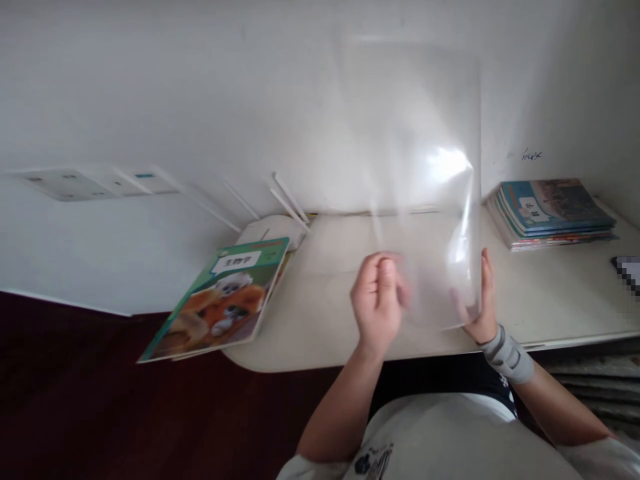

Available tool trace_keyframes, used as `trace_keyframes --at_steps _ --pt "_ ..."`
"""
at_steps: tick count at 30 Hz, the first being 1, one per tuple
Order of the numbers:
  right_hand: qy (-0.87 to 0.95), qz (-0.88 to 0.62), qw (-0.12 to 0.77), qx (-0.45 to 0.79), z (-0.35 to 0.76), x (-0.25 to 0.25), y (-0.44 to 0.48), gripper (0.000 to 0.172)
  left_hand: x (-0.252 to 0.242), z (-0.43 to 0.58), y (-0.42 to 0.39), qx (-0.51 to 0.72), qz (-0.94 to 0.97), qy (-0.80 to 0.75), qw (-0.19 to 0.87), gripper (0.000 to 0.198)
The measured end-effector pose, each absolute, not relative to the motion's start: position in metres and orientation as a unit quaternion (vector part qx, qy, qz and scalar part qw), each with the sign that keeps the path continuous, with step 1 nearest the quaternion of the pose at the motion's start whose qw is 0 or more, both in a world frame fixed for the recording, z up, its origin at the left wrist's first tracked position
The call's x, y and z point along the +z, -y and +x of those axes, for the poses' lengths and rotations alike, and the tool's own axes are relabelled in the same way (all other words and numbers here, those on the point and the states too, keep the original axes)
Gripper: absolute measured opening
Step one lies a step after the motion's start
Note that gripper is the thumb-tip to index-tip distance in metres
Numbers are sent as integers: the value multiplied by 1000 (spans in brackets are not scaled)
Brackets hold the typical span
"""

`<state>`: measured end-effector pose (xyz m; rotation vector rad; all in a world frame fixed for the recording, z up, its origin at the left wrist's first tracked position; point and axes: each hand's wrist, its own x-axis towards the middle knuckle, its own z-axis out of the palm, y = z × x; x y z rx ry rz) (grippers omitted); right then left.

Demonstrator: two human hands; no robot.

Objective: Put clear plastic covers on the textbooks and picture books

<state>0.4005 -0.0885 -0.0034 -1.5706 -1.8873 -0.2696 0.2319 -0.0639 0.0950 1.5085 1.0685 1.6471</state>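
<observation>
A clear plastic book cover (pixel 435 193) stands upright in front of me, above the table, with bright glare on its right half. My left hand (pixel 379 293) is closed in a pinch at its lower left edge, thumb upward, fingertips slightly blurred. At the lower right corner, my right hand (pixel 481 310) grips the cover between thumb and fingers. Its thumb shows faintly through the plastic, and a grey band (pixel 509 355) wraps that wrist. Vertical fold lines run down the cover's left part.
A green textbook (pixel 225 293) with monkeys on its front overhangs the table's left end. Behind it sits a white router-like device (pixel 275 230) with antennas. A stack of books (pixel 555 210) and a phone-like object (pixel 627 272) lie right on the white table (pixel 310 320). Wall sockets (pixel 95 183) are at left.
</observation>
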Motion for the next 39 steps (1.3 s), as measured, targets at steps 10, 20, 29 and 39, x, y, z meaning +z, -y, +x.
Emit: trace_keyframes --at_steps 10,20,29,39 --pt "769 -591 197 -141 452 -28 130 49 -9 155 30 292 635 -685 207 35" --pt "795 -584 145 -68 468 -63 123 52 -9 124 24 201 660 -723 -16 42" --pt "780 -600 149 -93 461 -62 123 42 -1 14 8 64 539 -826 -155 49" --pt "781 -595 142 -127 459 -62 123 41 44 31 19 -31 537 -841 -63 41"
